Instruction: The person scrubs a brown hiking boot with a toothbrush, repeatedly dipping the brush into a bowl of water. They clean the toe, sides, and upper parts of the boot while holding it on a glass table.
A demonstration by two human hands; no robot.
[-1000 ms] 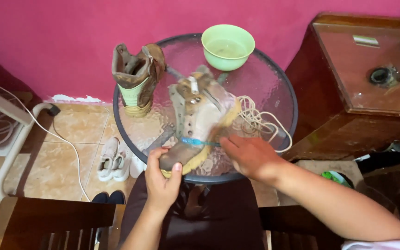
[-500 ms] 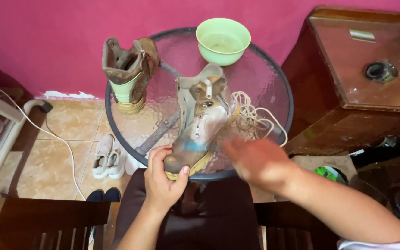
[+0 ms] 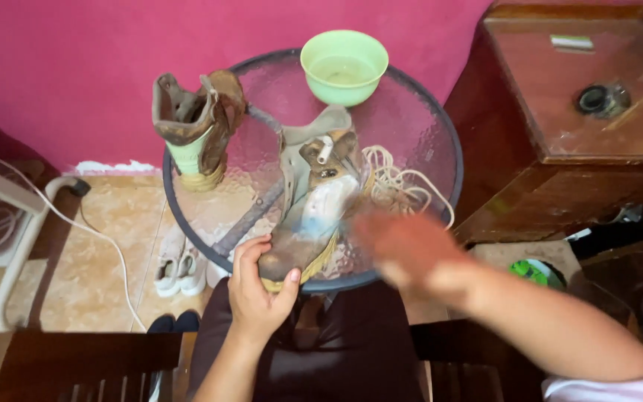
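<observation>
boot lies on its side at the near edge of the round glass table, toe gripped by the left hand, fingers curled around it. it looks worn, tan and laceless. right hand hovers just beside it, blurred; its fingers cannot be made out.

1. A deep pink wall runs across the top of the view, with a chipped white strip where it meets the floor.
2. The floor is of glossy beige, marbled tiles.
3. A round table with a textured glass top and a dark rim stands against the wall.
4. On the right is a dark reddish-brown wooden cabinet, its top polished and catching the light.
5. At the left edge stands a white tubular frame, with a white cable trailing over the tiles.
6. A pair of white shoes lies on the floor under the table's edge.
7. A dark wooden chair back crosses the bottom.
</observation>
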